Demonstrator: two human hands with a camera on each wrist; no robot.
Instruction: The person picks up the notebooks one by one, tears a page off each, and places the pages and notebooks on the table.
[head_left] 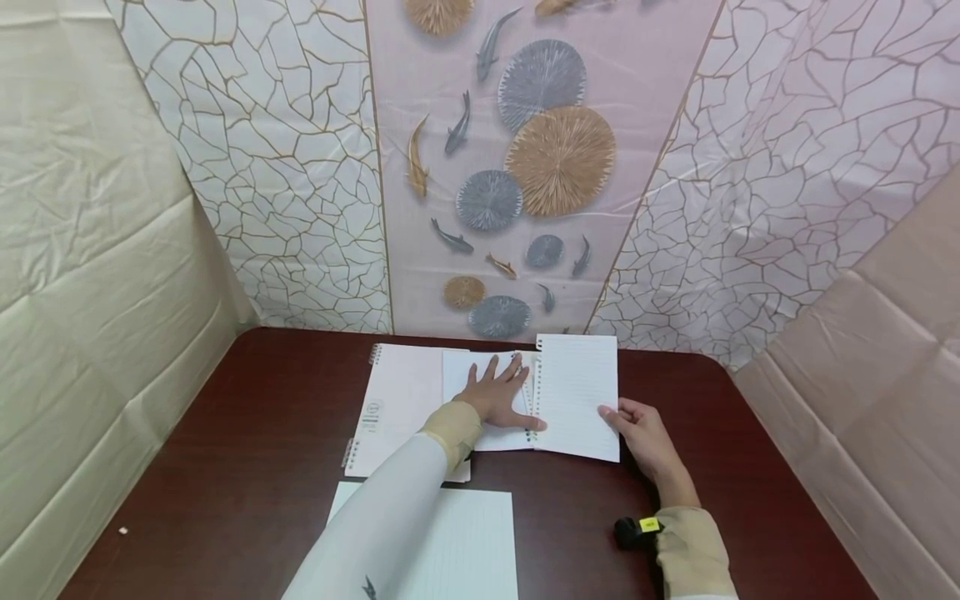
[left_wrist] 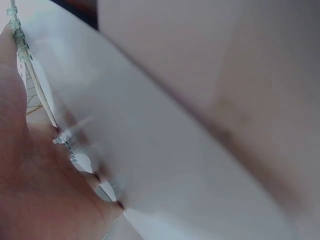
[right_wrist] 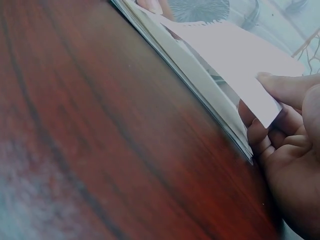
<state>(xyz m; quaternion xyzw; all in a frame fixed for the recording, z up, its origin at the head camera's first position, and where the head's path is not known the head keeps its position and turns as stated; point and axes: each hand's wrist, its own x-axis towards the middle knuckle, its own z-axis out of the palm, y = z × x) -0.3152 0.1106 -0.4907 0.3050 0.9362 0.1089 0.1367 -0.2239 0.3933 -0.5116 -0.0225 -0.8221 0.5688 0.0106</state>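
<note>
In the head view a ring-bound notebook lies spread at the table's far side. My left hand (head_left: 497, 395), fingers straight and spread, presses on its left page (head_left: 459, 375), the thumb reaching over the binding. At the right, my right hand (head_left: 641, 433) pinches the edge of a lined sheet (head_left: 577, 400) between thumb and fingers. Torn-looking holes run along the sheet's left side. From the right wrist view, the sheet (right_wrist: 250, 55) slants up above the notebook's stacked pages (right_wrist: 195, 85). Close to the left palm (left_wrist: 45, 185), metal rings (left_wrist: 19, 37) show in the left wrist view.
Under the notebook's left side lies another spiral notebook (head_left: 405, 375) with a pale cover. A loose lined sheet (head_left: 476, 533) rests nearer, partly behind the left sleeve. A small white scrap (head_left: 123, 530) sits on the dark table (head_left: 225, 467) at left. Patterned cloth hangs behind.
</note>
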